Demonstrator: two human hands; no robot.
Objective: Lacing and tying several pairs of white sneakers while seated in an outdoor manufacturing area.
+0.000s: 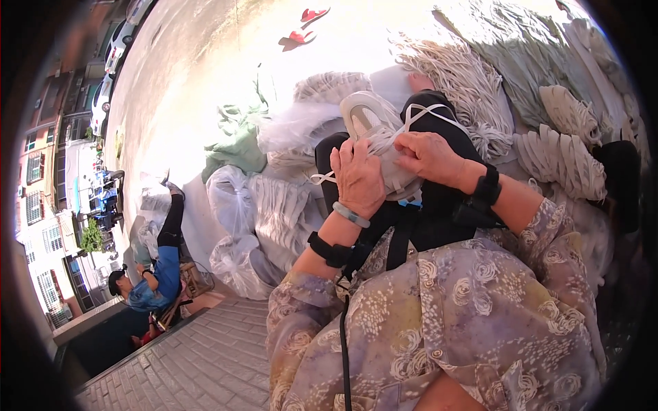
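Note:
A pale grey and white sneaker [370, 116] rests on my lap between my knees, its toe pointing away from me. My left hand [358, 177] is closed over the shoe's left side, fingers bent at the lacing area; its fingertips are partly hidden. A white shoelace [423, 114] loops above the shoe's right side and trails across my right knee. My right hand [433, 159] pinches by that lace at the right eyelet edge, thumb and forefinger together. Another white lace end [321, 179] sticks out left of my left hand. A small blue patch shows at the heel end.
Clear plastic bags [236, 257] of pale shoe parts lie to my left, beside a green sack [236, 140]. Bundled strips of pale shoe parts [562, 164] and long pale cords [473, 82] spread rightward. Red slippers [301, 35] lie ahead. Another person [161, 277] sits far left.

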